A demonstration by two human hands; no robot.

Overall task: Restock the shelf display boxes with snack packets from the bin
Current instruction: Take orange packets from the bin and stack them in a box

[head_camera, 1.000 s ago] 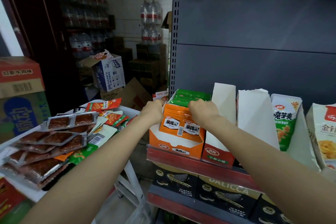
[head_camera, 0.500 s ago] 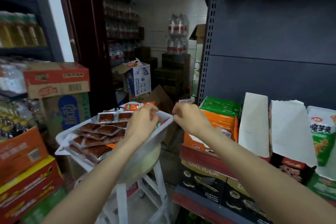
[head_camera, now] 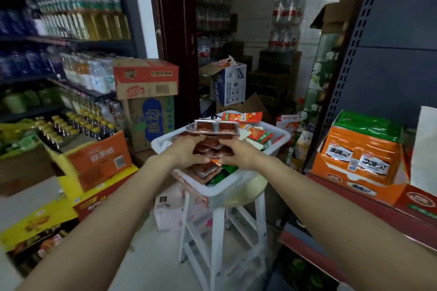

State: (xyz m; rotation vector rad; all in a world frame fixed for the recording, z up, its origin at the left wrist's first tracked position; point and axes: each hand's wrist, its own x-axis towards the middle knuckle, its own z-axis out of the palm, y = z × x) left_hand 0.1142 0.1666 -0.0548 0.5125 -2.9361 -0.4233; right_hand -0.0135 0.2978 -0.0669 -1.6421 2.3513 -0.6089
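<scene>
Head view: both hands in snack bin, centre frame.
Left hand [head_camera: 186, 152] and right hand [head_camera: 238, 155] grip brown snack packets [head_camera: 212, 146] over white bin [head_camera: 282, 136] on stool [head_camera: 220, 220]; orange display box [head_camera: 354, 168] at 3 o'clock.

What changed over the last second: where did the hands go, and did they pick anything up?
Both hands left the orange display box on the shelf and swung left to the white bin on the stool. The left hand and right hand now close their grip on a stack of brown packets in the bin. The box stays filled on the shelf; bin and stool did not move.
</scene>
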